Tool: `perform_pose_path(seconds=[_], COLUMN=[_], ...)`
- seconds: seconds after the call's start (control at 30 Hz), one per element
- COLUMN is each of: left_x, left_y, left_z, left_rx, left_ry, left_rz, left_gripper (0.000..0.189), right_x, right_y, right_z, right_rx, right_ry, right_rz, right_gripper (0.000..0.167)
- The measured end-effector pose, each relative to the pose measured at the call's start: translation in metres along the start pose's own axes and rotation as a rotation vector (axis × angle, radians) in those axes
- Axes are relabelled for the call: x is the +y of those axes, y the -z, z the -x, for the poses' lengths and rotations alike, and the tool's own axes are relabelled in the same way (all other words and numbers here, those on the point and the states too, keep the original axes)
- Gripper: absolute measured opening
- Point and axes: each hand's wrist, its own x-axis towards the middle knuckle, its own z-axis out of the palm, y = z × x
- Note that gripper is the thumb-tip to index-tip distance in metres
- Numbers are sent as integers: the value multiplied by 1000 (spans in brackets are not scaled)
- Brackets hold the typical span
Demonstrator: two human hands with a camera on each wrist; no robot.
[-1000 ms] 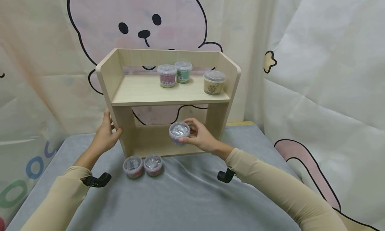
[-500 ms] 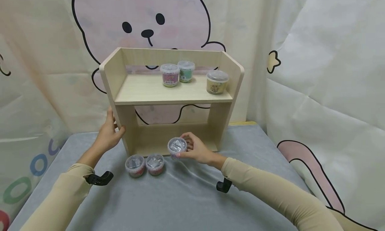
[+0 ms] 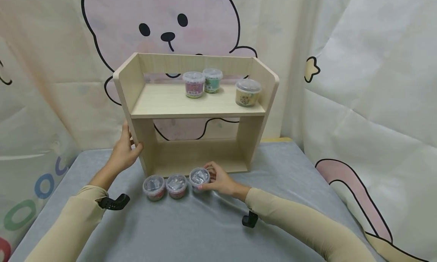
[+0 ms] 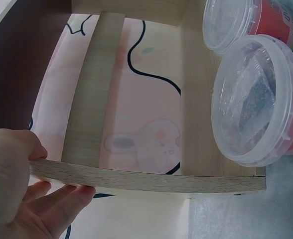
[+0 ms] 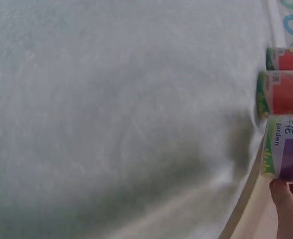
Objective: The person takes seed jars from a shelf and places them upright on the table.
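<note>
At its left side panel, a pale wooden two-tier shelf (image 3: 160,102) is gripped by my left hand (image 3: 123,152); the left wrist view shows thumb and fingers on opposite faces of the panel (image 4: 151,179). My right hand (image 3: 222,182) pinches a small tub with a clear lid (image 3: 199,176) in front of the shelf's lower board. Its purple label (image 5: 291,149) shows in the right wrist view. To its left stand two red-labelled tubs, the nearer-to-middle one (image 3: 176,187) and the outer one (image 3: 153,188), forming a row with it. Foil-like packets show through the lids.
On the upper board stand a pink-purple tub (image 3: 194,88), a green tub (image 3: 212,83) and a wider yellow tub (image 3: 247,97). A grey cloth (image 3: 191,231) covers the table. Printed curtains (image 3: 368,83) hang behind and to the right.
My right hand has brought the purple tub down and slightly left, from before the shelf's lower opening to beside the two red tubs. My left hand keeps its grip on the panel.
</note>
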Motion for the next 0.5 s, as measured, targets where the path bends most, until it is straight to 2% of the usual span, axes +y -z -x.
perform_pose_path(seconds=[0.17,0.37,0.5], left_x=[1,2,2], left_y=[0,-1,-1], left_z=[1,-1,0], left_rx=[9,8,4], left_ry=[-3,-36,-29], left_rz=[4,24,17], left_gripper=[94,92,92], right_x=[2,5,8], right_y=[-6,-11,-15], right_z=[-1,-1,-1], right_rx=[6,43,69], right_ry=[-7,-26,-41], right_rz=[26,73,82], right_gripper=[62,62,62])
